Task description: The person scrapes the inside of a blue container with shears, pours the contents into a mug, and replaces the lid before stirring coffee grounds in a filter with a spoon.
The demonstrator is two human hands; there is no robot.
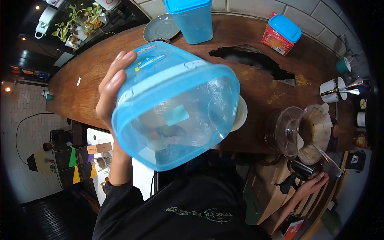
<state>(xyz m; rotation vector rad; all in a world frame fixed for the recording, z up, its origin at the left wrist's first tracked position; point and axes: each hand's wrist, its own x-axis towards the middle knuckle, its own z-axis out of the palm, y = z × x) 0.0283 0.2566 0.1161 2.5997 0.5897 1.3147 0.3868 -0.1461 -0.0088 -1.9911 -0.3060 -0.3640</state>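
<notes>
My left hand (116, 86) grips a translucent blue plastic container (168, 80) by its side, fingers wrapped round the wall. It is tilted so its wide mouth faces me, and white powdery smears mark the inside. Behind it, a white bowl (241, 114) on the counter is partly hidden. Down at the right, my right hand (310, 186) has its fingers stretched out beside a dark metal pitcher (301, 169). Close by, a clear coffee dripper (290, 130) stands next to a stained paper filter (314, 150) with a spoon (330, 162) over it.
On the wooden counter (88, 94) stand a lidded blue container (196, 26), a grey saucer (161, 28) and a red box (276, 38) with a blue lid (285, 28). A jagged dark hole (252, 58) breaks the surface. A white cup (333, 90) holds spoons at the right.
</notes>
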